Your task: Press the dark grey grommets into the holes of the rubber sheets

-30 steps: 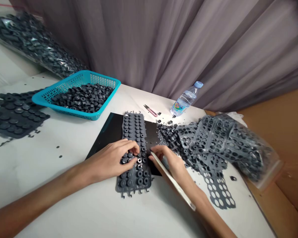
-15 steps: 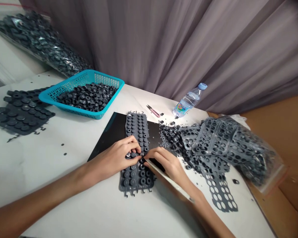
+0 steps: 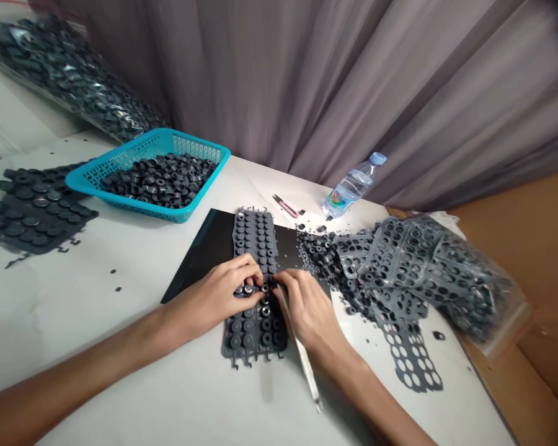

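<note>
A long dark grey moulded rubber sheet (image 3: 255, 325) with rows of round plugs lies across a black board (image 3: 193, 263). My left hand (image 3: 230, 282) rests on its left side, fingers curled, thumb and fingertips closed on the sheet around a plug near the middle. My right hand (image 3: 307, 303) is closed around a long, slim, pale tool (image 3: 303, 359), whose free end points toward me. The tool's working end and the right fingertips meet the sheet's right side, close to the left thumb; the exact contact is hidden.
A blue basket (image 3: 181, 215) of loose rubber pieces stands back left, by a full plastic bag (image 3: 74, 74) and more sheets (image 3: 41, 210). To the right are a water bottle (image 3: 351, 189), thread snips (image 3: 286, 206), loose pieces (image 3: 323, 257), punched-out sheets (image 3: 402, 257) and another bag (image 3: 488, 297).
The tool's free end has swung left and toward me as my right hand turned more upright. My left hand stays on the sheet. The view has shifted slightly.
</note>
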Action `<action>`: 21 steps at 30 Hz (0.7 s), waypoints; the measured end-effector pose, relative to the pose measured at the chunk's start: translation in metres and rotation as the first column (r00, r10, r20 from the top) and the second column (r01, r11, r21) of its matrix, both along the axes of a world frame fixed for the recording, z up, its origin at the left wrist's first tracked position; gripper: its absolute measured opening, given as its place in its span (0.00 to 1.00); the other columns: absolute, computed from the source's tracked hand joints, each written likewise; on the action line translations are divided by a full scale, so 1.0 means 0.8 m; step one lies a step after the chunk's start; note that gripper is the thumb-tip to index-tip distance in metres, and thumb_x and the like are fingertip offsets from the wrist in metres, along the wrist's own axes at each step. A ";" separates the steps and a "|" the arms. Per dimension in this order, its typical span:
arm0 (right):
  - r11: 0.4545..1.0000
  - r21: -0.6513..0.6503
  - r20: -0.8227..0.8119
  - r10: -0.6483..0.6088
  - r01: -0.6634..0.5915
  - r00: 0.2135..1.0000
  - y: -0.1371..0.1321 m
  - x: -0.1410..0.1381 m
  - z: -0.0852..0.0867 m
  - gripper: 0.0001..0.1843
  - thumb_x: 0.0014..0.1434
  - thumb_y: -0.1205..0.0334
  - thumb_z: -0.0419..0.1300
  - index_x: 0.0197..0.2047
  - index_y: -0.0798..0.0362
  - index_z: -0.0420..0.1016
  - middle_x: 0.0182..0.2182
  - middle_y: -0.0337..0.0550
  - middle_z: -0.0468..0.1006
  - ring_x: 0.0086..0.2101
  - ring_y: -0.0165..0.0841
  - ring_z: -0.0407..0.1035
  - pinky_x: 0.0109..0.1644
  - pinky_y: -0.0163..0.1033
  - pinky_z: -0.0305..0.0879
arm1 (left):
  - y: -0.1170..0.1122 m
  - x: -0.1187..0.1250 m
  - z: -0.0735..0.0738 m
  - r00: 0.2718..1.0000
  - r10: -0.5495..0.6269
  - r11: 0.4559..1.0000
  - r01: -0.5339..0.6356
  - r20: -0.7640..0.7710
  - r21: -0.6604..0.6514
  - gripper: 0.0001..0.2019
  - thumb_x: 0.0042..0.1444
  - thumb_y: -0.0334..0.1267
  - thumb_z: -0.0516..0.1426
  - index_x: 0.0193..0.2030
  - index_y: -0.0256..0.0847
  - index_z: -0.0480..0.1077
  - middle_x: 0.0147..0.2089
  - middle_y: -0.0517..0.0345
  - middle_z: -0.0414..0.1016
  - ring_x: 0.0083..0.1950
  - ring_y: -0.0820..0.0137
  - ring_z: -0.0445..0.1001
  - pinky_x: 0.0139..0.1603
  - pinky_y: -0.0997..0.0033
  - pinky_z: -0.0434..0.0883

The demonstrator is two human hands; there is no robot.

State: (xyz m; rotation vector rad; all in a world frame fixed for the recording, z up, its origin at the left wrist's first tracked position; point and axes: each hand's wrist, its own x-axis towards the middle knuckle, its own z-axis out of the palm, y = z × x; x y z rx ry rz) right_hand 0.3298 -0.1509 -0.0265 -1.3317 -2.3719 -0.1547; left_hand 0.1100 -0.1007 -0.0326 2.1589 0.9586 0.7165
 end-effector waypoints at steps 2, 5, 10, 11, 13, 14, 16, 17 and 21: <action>0.989 0.000 -0.048 -0.149 0.149 0.988 0.004 0.010 0.001 0.13 0.76 0.62 0.48 0.58 0.56 0.66 0.47 0.57 0.74 0.45 0.44 0.73 0.45 0.48 0.74 | -0.002 -0.001 0.003 1.000 -0.011 1.000 0.011 -0.026 -0.009 0.02 0.64 0.35 0.60 0.43 0.44 0.72 0.43 0.60 0.72 0.43 0.68 0.74 0.48 0.65 0.73; 0.958 -0.149 -0.095 -0.261 0.246 0.961 0.006 0.030 0.007 0.14 0.76 0.57 0.48 0.58 0.53 0.66 0.45 0.52 0.74 0.37 0.40 0.74 0.37 0.44 0.74 | -0.005 -0.002 0.009 0.998 -0.030 1.000 0.029 -0.053 -0.010 0.02 0.65 0.35 0.58 0.43 0.44 0.71 0.44 0.60 0.72 0.43 0.68 0.75 0.47 0.65 0.73; 0.913 -0.404 -0.341 -0.088 -0.061 0.936 -0.005 0.042 0.024 0.11 0.73 0.57 0.57 0.56 0.48 0.70 0.41 0.43 0.78 0.37 0.34 0.75 0.44 0.39 0.74 | -0.008 -0.004 0.020 0.990 -0.071 0.996 0.076 -0.123 0.040 0.08 0.67 0.35 0.57 0.51 0.47 0.72 0.48 0.58 0.75 0.50 0.64 0.75 0.53 0.62 0.72; 0.907 -0.403 -0.366 -0.037 -0.123 0.930 -0.007 0.040 0.026 0.08 0.73 0.57 0.58 0.52 0.48 0.72 0.41 0.44 0.79 0.39 0.35 0.75 0.46 0.39 0.74 | -0.008 -0.004 0.021 0.987 -0.081 0.994 0.090 -0.137 0.057 0.09 0.67 0.35 0.56 0.52 0.48 0.73 0.49 0.58 0.75 0.52 0.64 0.75 0.55 0.61 0.72; 0.900 -0.382 -0.376 0.057 -0.211 0.925 -0.008 0.037 0.028 0.06 0.73 0.58 0.58 0.48 0.49 0.75 0.42 0.45 0.80 0.42 0.36 0.75 0.48 0.40 0.73 | -0.008 -0.005 0.021 0.985 -0.098 0.991 0.110 -0.143 0.078 0.11 0.68 0.34 0.56 0.54 0.49 0.74 0.50 0.58 0.76 0.53 0.63 0.75 0.57 0.61 0.72; 0.901 -0.365 -0.371 0.090 -0.234 0.924 -0.007 0.036 0.028 0.07 0.72 0.57 0.59 0.48 0.49 0.75 0.42 0.46 0.80 0.42 0.37 0.75 0.48 0.41 0.73 | -0.007 -0.006 0.021 0.986 -0.100 0.991 0.111 -0.134 0.078 0.12 0.68 0.34 0.56 0.54 0.50 0.74 0.50 0.58 0.76 0.54 0.63 0.75 0.57 0.61 0.72; 0.903 -0.351 -0.355 0.118 -0.249 0.928 -0.005 0.034 0.027 0.07 0.72 0.57 0.60 0.48 0.49 0.75 0.42 0.46 0.81 0.42 0.37 0.75 0.48 0.41 0.73 | -0.006 -0.006 0.019 0.989 -0.100 0.991 0.109 -0.108 0.075 0.12 0.67 0.35 0.57 0.54 0.49 0.75 0.50 0.58 0.77 0.54 0.63 0.76 0.57 0.61 0.72; 0.905 -0.348 -0.346 0.120 -0.246 0.930 -0.004 0.034 0.026 0.06 0.72 0.58 0.60 0.48 0.49 0.75 0.42 0.46 0.81 0.41 0.37 0.75 0.48 0.41 0.73 | -0.006 -0.007 0.018 0.990 -0.100 0.992 0.107 -0.096 0.072 0.12 0.67 0.35 0.57 0.54 0.49 0.76 0.49 0.58 0.77 0.54 0.63 0.76 0.57 0.61 0.72; 0.926 -0.306 -0.320 0.120 -0.223 0.940 -0.001 0.034 0.020 0.04 0.72 0.61 0.59 0.47 0.50 0.74 0.40 0.45 0.81 0.41 0.37 0.75 0.45 0.40 0.73 | -0.005 -0.006 0.016 0.992 -0.097 0.994 0.101 -0.082 0.047 0.12 0.67 0.35 0.58 0.54 0.49 0.76 0.49 0.58 0.77 0.54 0.63 0.76 0.57 0.61 0.73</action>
